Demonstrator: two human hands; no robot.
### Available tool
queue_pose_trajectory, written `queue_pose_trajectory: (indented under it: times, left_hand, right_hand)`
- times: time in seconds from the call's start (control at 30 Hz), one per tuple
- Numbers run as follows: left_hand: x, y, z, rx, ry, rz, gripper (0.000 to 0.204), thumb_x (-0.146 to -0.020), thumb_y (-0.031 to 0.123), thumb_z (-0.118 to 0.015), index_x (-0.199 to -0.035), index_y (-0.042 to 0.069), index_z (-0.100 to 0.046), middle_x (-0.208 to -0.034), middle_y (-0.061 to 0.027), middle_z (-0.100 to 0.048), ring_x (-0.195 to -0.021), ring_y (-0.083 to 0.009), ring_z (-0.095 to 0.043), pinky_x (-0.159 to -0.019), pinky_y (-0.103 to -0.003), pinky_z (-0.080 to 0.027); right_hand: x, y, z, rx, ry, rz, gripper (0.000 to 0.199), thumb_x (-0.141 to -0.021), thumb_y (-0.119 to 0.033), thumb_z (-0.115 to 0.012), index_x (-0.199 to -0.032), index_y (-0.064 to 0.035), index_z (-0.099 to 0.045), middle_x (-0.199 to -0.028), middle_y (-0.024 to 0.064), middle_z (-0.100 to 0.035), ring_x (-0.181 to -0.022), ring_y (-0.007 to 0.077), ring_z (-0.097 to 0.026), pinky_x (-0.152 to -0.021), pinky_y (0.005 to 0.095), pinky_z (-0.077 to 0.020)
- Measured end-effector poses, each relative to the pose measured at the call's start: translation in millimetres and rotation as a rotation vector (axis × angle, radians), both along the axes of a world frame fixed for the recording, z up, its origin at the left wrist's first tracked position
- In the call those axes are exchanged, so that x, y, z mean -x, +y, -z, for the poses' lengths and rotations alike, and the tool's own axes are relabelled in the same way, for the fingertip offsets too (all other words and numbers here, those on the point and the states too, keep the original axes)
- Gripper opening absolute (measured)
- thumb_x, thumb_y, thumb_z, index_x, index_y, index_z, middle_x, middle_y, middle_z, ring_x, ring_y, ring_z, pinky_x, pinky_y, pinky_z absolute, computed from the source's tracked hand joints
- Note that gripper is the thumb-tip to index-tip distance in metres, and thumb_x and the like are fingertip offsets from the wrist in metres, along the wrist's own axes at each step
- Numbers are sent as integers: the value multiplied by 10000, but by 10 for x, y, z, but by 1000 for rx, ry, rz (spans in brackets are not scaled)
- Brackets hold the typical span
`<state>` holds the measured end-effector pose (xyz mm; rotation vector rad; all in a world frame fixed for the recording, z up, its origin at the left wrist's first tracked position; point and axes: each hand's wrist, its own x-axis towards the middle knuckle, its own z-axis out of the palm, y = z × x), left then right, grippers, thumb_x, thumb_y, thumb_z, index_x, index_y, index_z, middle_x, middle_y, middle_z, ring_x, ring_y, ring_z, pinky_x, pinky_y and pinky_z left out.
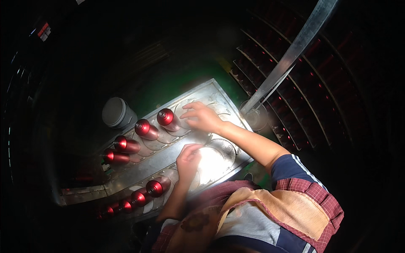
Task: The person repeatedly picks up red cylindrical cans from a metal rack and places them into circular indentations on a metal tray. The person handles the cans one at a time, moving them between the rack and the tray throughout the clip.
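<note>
My right hand (pixel 203 117) is over the far side of a metal table (pixel 160 160), its fingers spread with nothing in them. Just left of its fingertips stands a shiny red bottle-shaped piece (pixel 166 116) with a narrow dark top. Closer to my body, my left hand (pixel 188 162) has loosely bent fingers pointing right, and I see nothing in it. Beside it is a glaring bright patch of the tabletop. Another red piece (pixel 157 187) stands to the left of my left wrist. Both rows of red pieces stand on round discs and run leftward.
A grey-white bucket (pixel 117 113) stands beyond the table's far edge. At the right, a slanting metal post (pixel 287 59) rises near the table's corner. Dark curved racks (pixel 295 101) with red glints stand behind it. A round metal ring (pixel 223 151) lies on the table's right part.
</note>
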<state>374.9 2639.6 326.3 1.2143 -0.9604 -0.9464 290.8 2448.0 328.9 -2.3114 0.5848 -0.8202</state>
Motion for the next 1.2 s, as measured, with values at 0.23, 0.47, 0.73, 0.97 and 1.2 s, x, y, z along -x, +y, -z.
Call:
queue_pose_trajectory:
  times: [0.23, 0.47, 0.73, 0.97, 1.2]
  left_hand:
    - [1474, -1136, 151, 63, -103, 411, 173, -890, -35, -644, -1046, 11, -701, -953, -9, -609, -770, -64, -575, -676, -205, -476]
    - [3616, -1960, 215, -205, -20, 484, 132, -900, -50, -643, -992, 10, -716, -882, 7, -591, -705, -57, -555, -631, -196, -443]
    - [5180, -3459, -1829, 623, -457, 522, 183, -871, -56, -642, -1046, -22, -687, -1017, -63, -617, -885, -118, -570, -784, -233, -463]
    - [7186, -4485, -3358, 1132, -638, 696, 395, -880, 184, -681, -1270, 134, -644, -1235, -122, -609, -1147, -261, -578, -986, -355, -456]
    - [8480, -4902, -3641, 1035, -1130, 775, 540, -860, 452, -700, -1309, 158, -633, -1394, -210, -512, -1266, -372, -534, -1035, -419, -458]
  right_hand:
    - [2729, -315, -925, 446, 86, 305, 122, -704, -113, -661, -635, -83, -564, -673, 26, -558, -702, 229, -589, -529, 377, -480]
    - [6312, -904, -2060, 795, 207, 729, 124, -799, -201, -718, -760, -101, -656, -966, 32, -645, -983, 234, -611, -719, 363, -553]
    - [9172, -1049, -3621, 992, 513, 1616, 393, -850, -258, -724, -1218, -129, -675, -1417, 182, -469, -1313, 359, -421, -1077, 475, -380]
    - [10179, -1473, -3563, 395, 682, 1863, 495, -869, -538, -644, -1320, -338, -606, -1497, 153, -388, -1326, 367, -444, -1083, 537, -389]
    - [10119, -1395, -3284, 333, 639, 1895, 572, -879, -544, -638, -1382, -287, -546, -1416, 191, -453, -1236, 360, -550, -1020, 470, -483]
